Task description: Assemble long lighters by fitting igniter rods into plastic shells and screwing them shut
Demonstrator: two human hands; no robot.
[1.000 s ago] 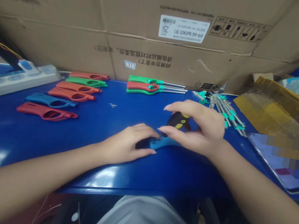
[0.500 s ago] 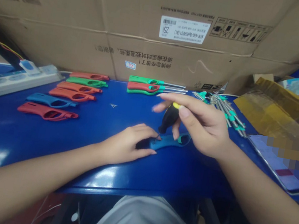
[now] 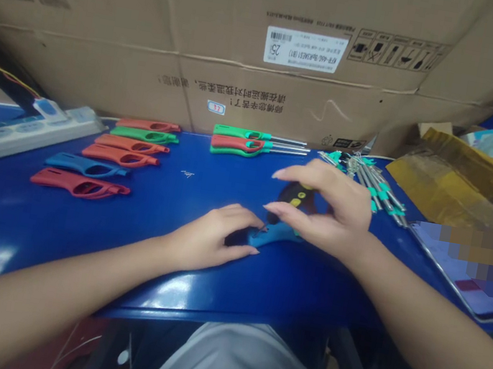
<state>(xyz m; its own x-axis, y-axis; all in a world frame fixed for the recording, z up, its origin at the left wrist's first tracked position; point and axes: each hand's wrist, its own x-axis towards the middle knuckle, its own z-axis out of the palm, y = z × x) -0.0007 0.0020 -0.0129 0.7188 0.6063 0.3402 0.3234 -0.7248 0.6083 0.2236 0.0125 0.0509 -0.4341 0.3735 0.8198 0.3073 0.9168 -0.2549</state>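
Observation:
My left hand steadies the left end of a blue lighter handle on the table, thumb on the near side and fingers on the far side. My right hand is closed round a black and yellow screwdriver, which leans with its tip down at the handle's left part. The handle's right end is partly hidden under my right hand. Several tiny pale metal pieces, perhaps screws or pins, lie beyond my left hand.
Several coloured lighter handles lie at left beside a white power strip. Lighters with metal tubes lie at the back. Loose metal tubes with green parts, a phone and a yellow-taped box are at right. Cardboard stands behind.
The screwdriver has tilted over to the right, and my right hand has shifted its fingers round its grip. My left hand and the blue lighter handle have stayed in place.

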